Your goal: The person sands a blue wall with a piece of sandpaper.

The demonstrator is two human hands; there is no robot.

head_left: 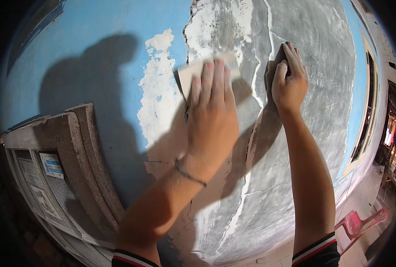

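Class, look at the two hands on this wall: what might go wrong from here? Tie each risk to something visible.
The sheet under the left hand might snag on the jagged crack near its upper edge and tear. The bare right hand looks dusty, so touching an eye with it could cause irritation.

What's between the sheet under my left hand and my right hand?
In the head view, a jagged white seam runs down the partly shaded grey wall between the sheet and your right hand.
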